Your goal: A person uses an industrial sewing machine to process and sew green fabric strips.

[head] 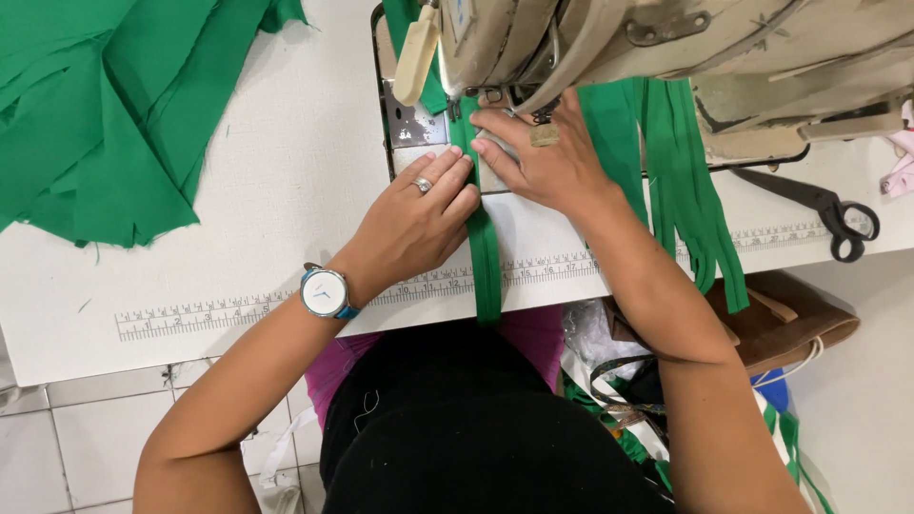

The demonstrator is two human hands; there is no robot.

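While a narrow green fabric strip runs from the desk's near edge up to the sewing machine, both hands lie flat and open on it, gripping nothing. Left hand presses fingers along the strip's left side; right hand pins it just before the needle, apparently keeping it straight. More green strips hang over the near edge; cut green cloth fills the far left corner, black scissors lie at right.
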